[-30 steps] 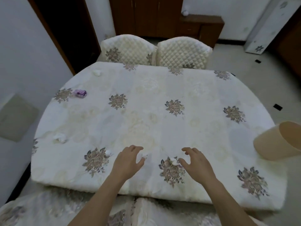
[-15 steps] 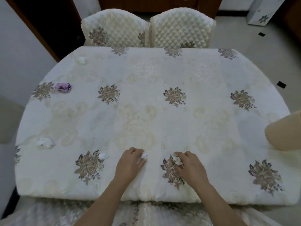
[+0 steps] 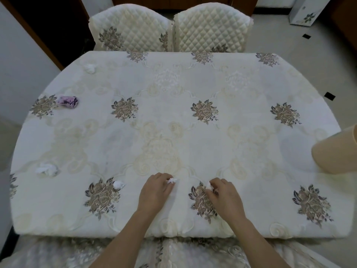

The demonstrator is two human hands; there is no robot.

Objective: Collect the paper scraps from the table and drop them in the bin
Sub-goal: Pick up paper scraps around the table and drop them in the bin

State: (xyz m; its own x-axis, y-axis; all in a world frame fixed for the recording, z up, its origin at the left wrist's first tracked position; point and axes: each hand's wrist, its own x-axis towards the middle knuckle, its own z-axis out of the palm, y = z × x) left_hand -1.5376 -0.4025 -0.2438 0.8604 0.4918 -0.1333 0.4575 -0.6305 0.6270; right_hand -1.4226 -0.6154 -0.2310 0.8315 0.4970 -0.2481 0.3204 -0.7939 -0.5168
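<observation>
My left hand (image 3: 155, 192) pinches a small white paper scrap (image 3: 172, 180) at the table's near edge. My right hand (image 3: 225, 194) pinches another white scrap (image 3: 209, 185) just beside it, over a flower print. Other scraps lie on the cloth to the left: a white ball (image 3: 118, 184), a larger crumpled white piece (image 3: 47, 169), a purple wad (image 3: 68, 101) and a white scrap at the far left corner (image 3: 90, 68). The beige bin (image 3: 334, 153) stands at the table's right side, partly cut off by the frame.
The table (image 3: 173, 122) wears a cream cloth with brown flower prints. Two quilted chairs (image 3: 170, 28) stand at its far side. A wall runs along the left; tiled floor lies to the right, past the bin.
Both hands went from hovering open above the scraps to closing on them, each now pinching one. My head moved forward, so the table fills more of the view.
</observation>
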